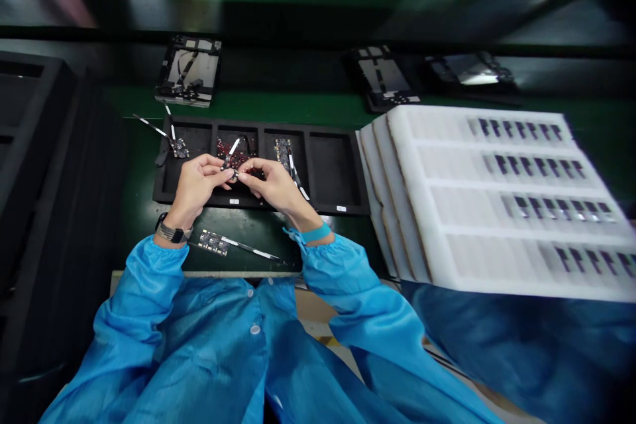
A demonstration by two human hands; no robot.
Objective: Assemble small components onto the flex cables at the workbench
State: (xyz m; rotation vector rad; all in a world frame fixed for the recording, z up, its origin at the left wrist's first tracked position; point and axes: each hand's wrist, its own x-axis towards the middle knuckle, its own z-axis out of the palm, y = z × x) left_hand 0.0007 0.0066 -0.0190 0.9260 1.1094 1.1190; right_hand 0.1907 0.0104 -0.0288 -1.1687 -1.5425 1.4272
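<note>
My left hand and my right hand meet over the black compartment tray, fingers pinched together on a small red circuit board with a thin black-and-white flex cable sticking up from it. Both hands grip this board and cable between thumb and fingertips. Other small boards lie in the tray: one with cables at the left compartment and one further right. A further board with a long cable lies on the green mat just in front of my left wrist.
Stacked white foam trays holding rows of small dark parts stand at the right. Open device housings lie on the belt behind. Black stacked trays rise at the left. Blue smock sleeves fill the foreground.
</note>
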